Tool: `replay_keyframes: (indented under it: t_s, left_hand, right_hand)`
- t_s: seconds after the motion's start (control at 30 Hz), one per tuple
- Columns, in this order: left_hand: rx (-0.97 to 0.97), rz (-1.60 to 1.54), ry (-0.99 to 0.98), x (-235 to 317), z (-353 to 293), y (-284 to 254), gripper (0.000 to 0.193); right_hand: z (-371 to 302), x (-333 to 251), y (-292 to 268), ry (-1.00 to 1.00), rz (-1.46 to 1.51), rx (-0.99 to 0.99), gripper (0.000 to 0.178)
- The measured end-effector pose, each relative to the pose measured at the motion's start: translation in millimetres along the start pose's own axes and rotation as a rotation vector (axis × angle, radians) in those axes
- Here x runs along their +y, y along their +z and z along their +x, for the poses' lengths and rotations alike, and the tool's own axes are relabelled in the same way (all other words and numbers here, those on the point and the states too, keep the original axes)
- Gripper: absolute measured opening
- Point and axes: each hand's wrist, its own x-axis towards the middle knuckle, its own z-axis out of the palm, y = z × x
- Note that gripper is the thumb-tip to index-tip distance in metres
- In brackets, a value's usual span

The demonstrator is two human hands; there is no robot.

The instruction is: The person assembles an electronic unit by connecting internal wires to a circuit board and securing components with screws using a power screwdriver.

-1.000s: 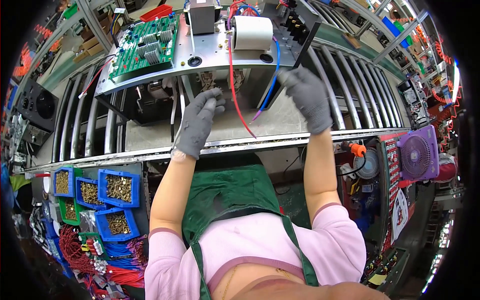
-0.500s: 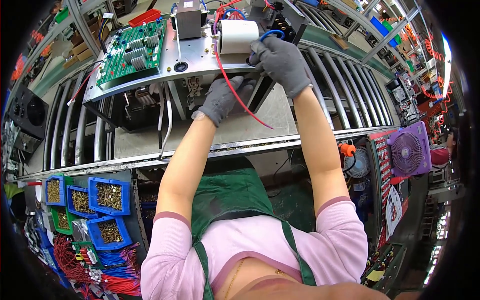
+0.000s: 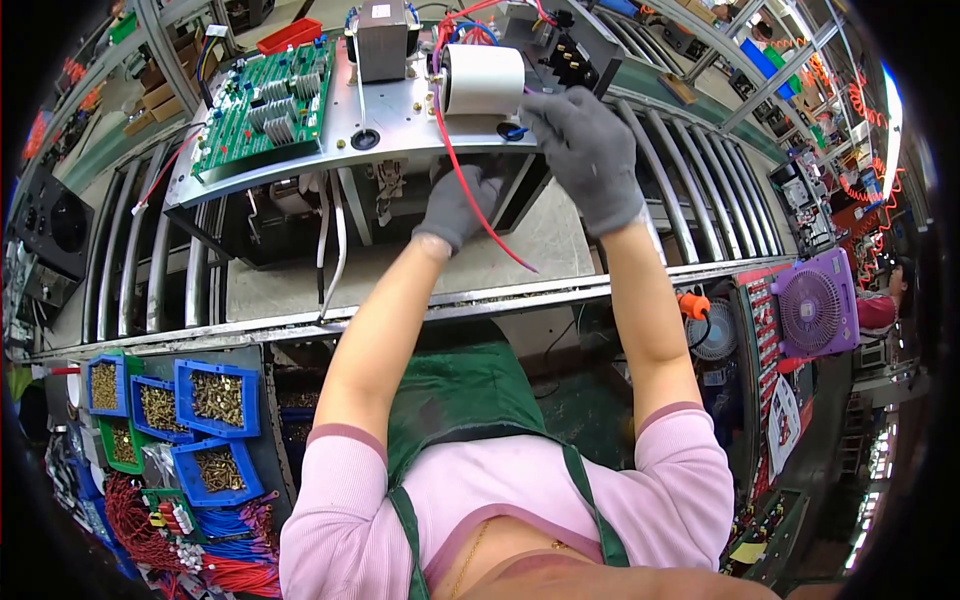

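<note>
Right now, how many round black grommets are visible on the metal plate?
2: the left grommet in front of the transformer, and the right grommet in front of the white cylinder, beside your right hand. More may be hidden behind parts.

Silver metal chassis [image 3: 395, 125], blue wire [image 3: 516, 132] at its front black grommet [image 3: 502, 131], red wire [image 3: 462, 182] drooping loose-ended past its front edge

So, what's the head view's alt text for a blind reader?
At a metal chassis, the gray-gloved right hand is beside a blue wire at a black grommet; the left hand is below the front edge, behind a red wire. A green circuit board lies left.
</note>
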Motion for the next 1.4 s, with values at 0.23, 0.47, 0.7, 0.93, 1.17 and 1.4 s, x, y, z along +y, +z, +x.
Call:
replay_keyframes:
  t_s: [0.23,0.47,0.7,0.93,1.17,1.4]
  left_hand:
    - [-0.037,-0.115,0.278,-38.1,-29.2,10.6,0.024]
    - [-0.072,-0.787,0.059,-38.9,-42.2,21.4,0.020]
    - [0.412,-0.133,0.113,11.8,-12.8,-20.5,0.028]
    - [0.274,-0.260,-0.011,5.9,0.0,-8.8,0.034]
    - [0.021,-0.201,-0.125,7.2,7.0,-21.5,0.039]
    - [-0.028,-0.235,-0.188,14.2,9.8,-19.2,0.040]
  right_hand:
    - [-40.3,-37.7,25.7,0.167,0.221,-0.978,0.036]
    - [-29.6,-55.2,26.8,0.056,0.227,-1.020,0.025]
    - [19.1,6.5,20.0,0.127,0.169,-0.100,0.013]
    - [45.7,1.8,18.3,-0.012,-0.103,-0.159,0.017]
    - [46.4,5.0,17.6,0.072,-0.103,-0.325,0.022]
    - [20.1,9.9,26.6,0.103,-0.012,-0.577,0.024]
